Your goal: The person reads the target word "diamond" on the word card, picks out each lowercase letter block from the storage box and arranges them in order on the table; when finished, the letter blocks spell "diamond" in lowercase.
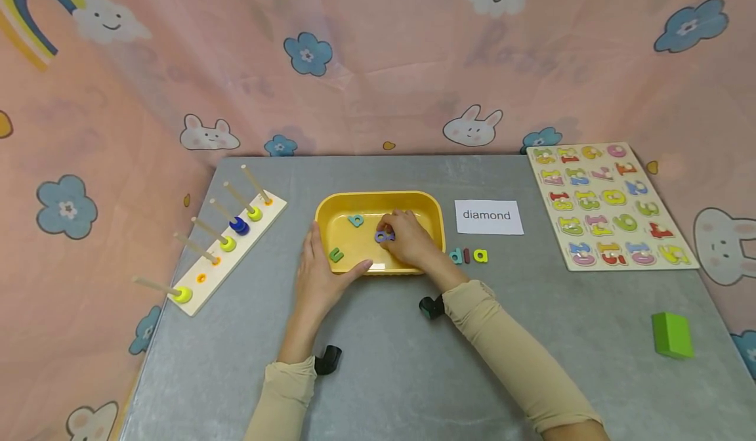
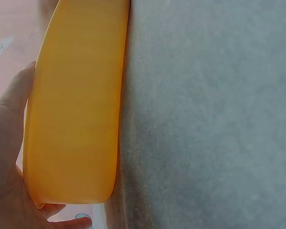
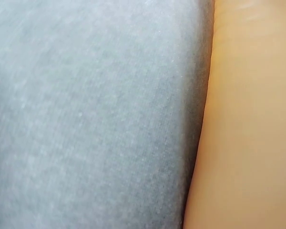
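Note:
My left hand (image 1: 319,277) rests against the left front corner of a yellow tray (image 1: 331,199), thumb along the front rim and straight fingers along the left side. In the left wrist view, the fingers (image 2: 31,217) reach past the tray's end. Inside the tray, my right hand (image 1: 409,237) pinches a purple letter piece (image 1: 380,237), partly hidden by the fingertips. A teal letter (image 1: 356,220) and a green letter (image 1: 336,254) lie on the tray floor. The right wrist view shows only the tray's outer wall (image 3: 248,119) and tabletop.
Right of the tray lie a teal "d" (image 1: 455,256), a dark red bar-shaped letter (image 1: 466,256) and a yellow "a" (image 1: 481,256), below a "diamond" card (image 1: 489,217). A peg board (image 1: 227,257) stands left; a number puzzle (image 1: 614,208) and green block (image 1: 672,335) lie right.

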`<state>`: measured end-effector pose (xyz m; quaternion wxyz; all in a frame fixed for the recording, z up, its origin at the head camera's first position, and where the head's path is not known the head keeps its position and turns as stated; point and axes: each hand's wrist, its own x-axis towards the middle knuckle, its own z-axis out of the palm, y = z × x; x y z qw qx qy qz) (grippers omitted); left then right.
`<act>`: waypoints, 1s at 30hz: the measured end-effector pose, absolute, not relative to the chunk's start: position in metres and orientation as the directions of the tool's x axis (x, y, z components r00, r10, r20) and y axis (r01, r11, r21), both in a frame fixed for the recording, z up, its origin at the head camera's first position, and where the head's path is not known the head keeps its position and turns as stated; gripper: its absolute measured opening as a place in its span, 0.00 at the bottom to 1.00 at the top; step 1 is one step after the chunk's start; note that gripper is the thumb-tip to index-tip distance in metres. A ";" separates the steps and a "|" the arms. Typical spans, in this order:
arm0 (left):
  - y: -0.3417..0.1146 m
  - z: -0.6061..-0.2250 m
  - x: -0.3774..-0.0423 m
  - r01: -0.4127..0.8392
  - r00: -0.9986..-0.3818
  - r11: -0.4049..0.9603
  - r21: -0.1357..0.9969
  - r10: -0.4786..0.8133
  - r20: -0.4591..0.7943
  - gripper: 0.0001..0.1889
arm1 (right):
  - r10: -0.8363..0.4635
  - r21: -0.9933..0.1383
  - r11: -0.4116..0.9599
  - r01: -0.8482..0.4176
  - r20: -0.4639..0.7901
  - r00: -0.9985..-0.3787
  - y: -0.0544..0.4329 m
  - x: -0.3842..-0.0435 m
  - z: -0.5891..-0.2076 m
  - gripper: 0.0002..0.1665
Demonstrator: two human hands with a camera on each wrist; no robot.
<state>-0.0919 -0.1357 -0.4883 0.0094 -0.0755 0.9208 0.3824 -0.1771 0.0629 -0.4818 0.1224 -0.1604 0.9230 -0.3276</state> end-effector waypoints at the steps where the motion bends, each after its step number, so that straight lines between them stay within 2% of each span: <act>1: -0.136 -0.488 -0.092 -0.146 -0.988 0.696 0.703 -0.132 -0.075 0.72 | -0.376 -0.643 0.735 -0.216 -0.121 -0.919 0.063 -0.177 -0.482 0.09; 17: -0.135 -0.488 -0.092 -0.140 -0.989 0.695 0.705 -0.128 -0.070 0.72 | -0.395 -0.629 0.739 -0.242 -0.114 -0.912 0.059 -0.178 -0.483 0.10; 22: -0.135 -0.488 -0.092 -0.140 -0.989 0.697 0.704 -0.126 -0.073 0.72 | -0.429 -0.622 0.733 -0.276 -0.108 -0.897 0.055 -0.179 -0.483 0.14; 27: -0.135 -0.488 -0.092 -0.137 -0.990 0.697 0.704 -0.124 -0.070 0.72 | -0.427 -0.671 0.701 -0.242 -0.124 -0.896 0.055 -0.179 -0.483 0.20; 30: -0.135 -0.488 -0.091 -0.146 -0.989 0.690 0.709 -0.128 -0.079 0.72 | -0.405 -0.691 0.693 -0.204 -0.139 -0.904 0.058 -0.179 -0.483 0.18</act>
